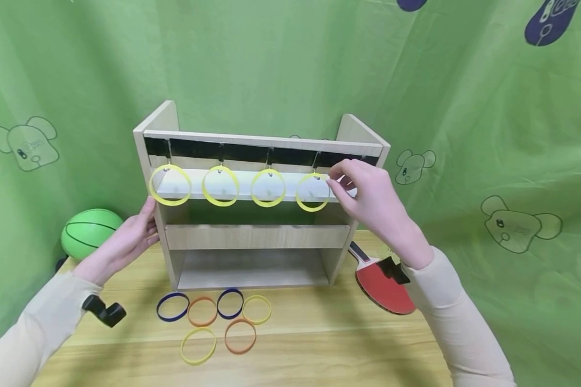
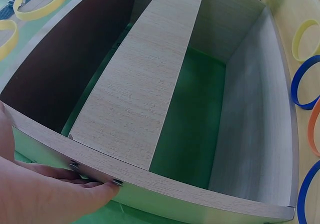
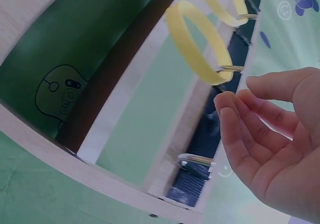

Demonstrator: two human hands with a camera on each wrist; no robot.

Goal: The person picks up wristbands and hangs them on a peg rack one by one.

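A light wooden shelf unit stands on the table. Several yellow rings hang from metal hooks on its black strip. Beside the rightmost hanging yellow ring is my right hand. In the right wrist view, thumb and fingers are apart with nothing between them, just below a hanging yellow ring. A bare hook shows nearer the panel end. My left hand touches the outer face of the unit's left side panel, its fingertips resting against it.
On the table before the unit lie several loose rings, including a blue ring, an orange ring and a yellow ring. A green ball sits at left. At right lies a red table tennis paddle. Green curtain surrounds everything.
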